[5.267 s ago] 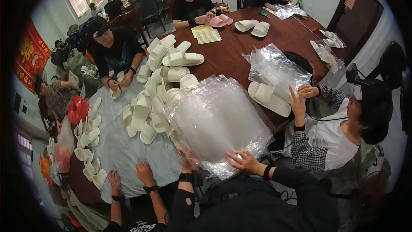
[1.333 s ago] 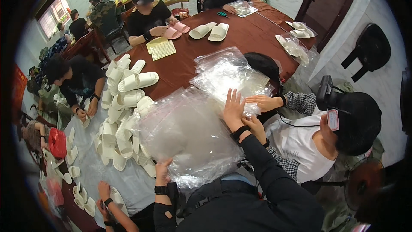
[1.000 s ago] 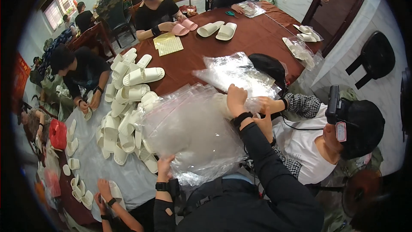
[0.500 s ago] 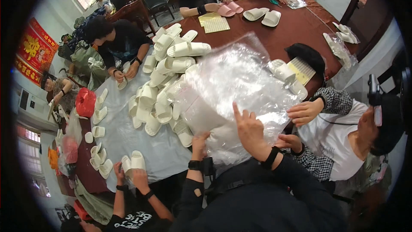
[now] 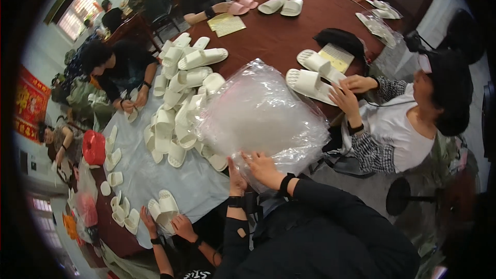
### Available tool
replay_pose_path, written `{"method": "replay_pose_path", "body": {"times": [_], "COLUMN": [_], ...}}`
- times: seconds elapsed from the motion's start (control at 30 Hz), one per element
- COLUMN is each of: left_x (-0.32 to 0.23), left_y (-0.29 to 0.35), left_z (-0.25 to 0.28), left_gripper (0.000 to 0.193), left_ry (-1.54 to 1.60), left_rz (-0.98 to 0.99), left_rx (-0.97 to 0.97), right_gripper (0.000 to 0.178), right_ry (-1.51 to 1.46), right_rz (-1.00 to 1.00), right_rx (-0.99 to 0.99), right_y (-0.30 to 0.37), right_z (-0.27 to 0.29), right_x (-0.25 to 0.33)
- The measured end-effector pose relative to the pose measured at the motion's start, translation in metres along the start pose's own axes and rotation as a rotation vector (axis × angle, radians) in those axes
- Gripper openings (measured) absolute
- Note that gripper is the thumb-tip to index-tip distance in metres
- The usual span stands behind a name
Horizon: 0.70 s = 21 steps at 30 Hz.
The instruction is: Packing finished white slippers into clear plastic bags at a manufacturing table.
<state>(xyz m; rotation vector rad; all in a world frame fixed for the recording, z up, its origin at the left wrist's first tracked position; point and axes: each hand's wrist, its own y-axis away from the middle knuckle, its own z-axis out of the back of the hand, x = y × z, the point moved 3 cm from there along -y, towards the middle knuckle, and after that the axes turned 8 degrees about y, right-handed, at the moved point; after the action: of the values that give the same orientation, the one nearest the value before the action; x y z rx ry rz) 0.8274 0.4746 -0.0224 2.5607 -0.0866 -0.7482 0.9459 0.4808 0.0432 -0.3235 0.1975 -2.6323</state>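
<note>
A stack of clear plastic bags (image 5: 258, 111) lies in front of me, its far edge against a heap of white slippers (image 5: 178, 108). My left hand (image 5: 236, 181) grips the near left corner of the stack; some of its fingers are hidden by the plastic. Close beside it, my right hand (image 5: 262, 169) rests on the near edge of the bags, fingers stretched forward over the film.
At right a person handles a pair of white slippers (image 5: 310, 80) beside a yellow card (image 5: 336, 58). Another person's hands hold slippers (image 5: 164, 209) at lower left. A red plastic bundle (image 5: 93, 147) sits at the left edge. Pink slippers (image 5: 243, 5) are across the table.
My right hand has drawn back from the middle of the bags to their near edge, beside my left. The person at right has moved from the bags to the white slippers.
</note>
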Motion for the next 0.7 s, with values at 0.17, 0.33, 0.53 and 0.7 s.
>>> {"method": "replay_pose_path", "body": {"times": [0.17, 0.33, 0.53, 0.7], "left_x": [0.003, -0.009, 0.031, 0.058], "left_y": [-0.016, -0.015, 0.018, 0.054], "left_z": [-0.017, 0.005, 0.022, 0.056], "left_gripper": [0.026, 0.031, 0.040, 0.046], "left_ry": [-0.253, -0.284, -0.227, -0.156], "left_rz": [0.118, 0.060, 0.071, 0.052], "left_rx": [-0.127, -0.208, -0.101, -0.194], "right_gripper": [0.056, 0.078, 0.123, 0.130], "right_ry": [-0.018, -0.515, -0.021, -0.497], "right_rz": [0.070, -0.190, -0.642, -0.619], "right_rx": [0.108, -0.016, 0.227, 0.142], "right_y": [0.008, 0.008, 0.009, 0.034], "right_z": [-0.009, 0.040, 0.038, 0.011], "right_x": [-0.001, -0.065, -0.205, -0.204]}}
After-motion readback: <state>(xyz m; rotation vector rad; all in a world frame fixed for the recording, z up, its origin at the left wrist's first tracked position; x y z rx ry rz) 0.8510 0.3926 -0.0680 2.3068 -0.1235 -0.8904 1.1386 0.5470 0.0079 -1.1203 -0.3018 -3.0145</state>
